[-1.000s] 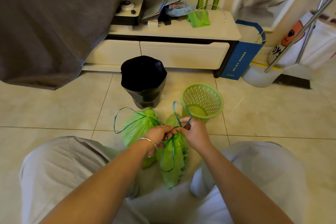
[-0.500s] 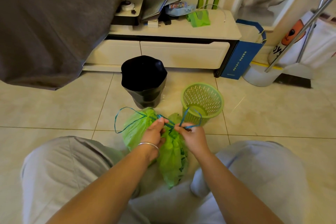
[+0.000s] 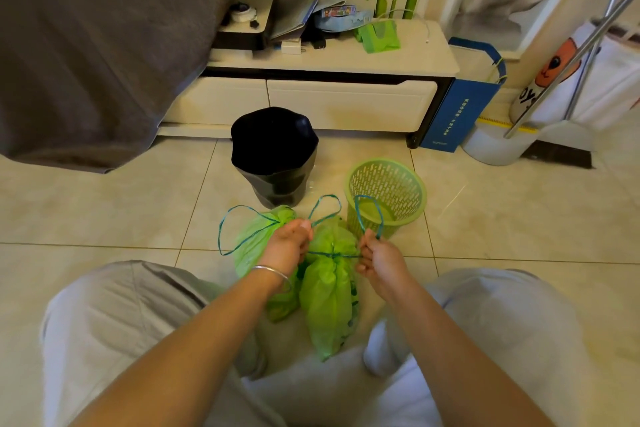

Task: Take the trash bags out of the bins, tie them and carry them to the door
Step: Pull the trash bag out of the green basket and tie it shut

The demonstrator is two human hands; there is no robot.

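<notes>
Two green trash bags lie on the tiled floor between my knees. The nearer green bag [image 3: 329, 291] has a blue drawstring [image 3: 332, 255] stretched taut across its neck. My left hand [image 3: 289, 246] grips one end of that drawstring and my right hand [image 3: 379, 255] grips the other, with a loop sticking up from each fist. The second green bag [image 3: 254, 243] sits to the left, partly behind my left hand, its own blue loop lying loose. A green basket bin [image 3: 388, 194] holds no bag. A bin lined with a black bag [image 3: 275, 156] stands behind.
A low white cabinet [image 3: 346, 100] with clutter on top runs along the back. A grey blanket [image 3: 104, 45] hangs at the left. A blue paper bag [image 3: 460, 107], a white bucket [image 3: 491, 149] and metal rack legs [image 3: 571, 55] stand at the right.
My hands have moved apart, left and right, and the blue drawstring between them has gone taut across the neck of the nearer bag.
</notes>
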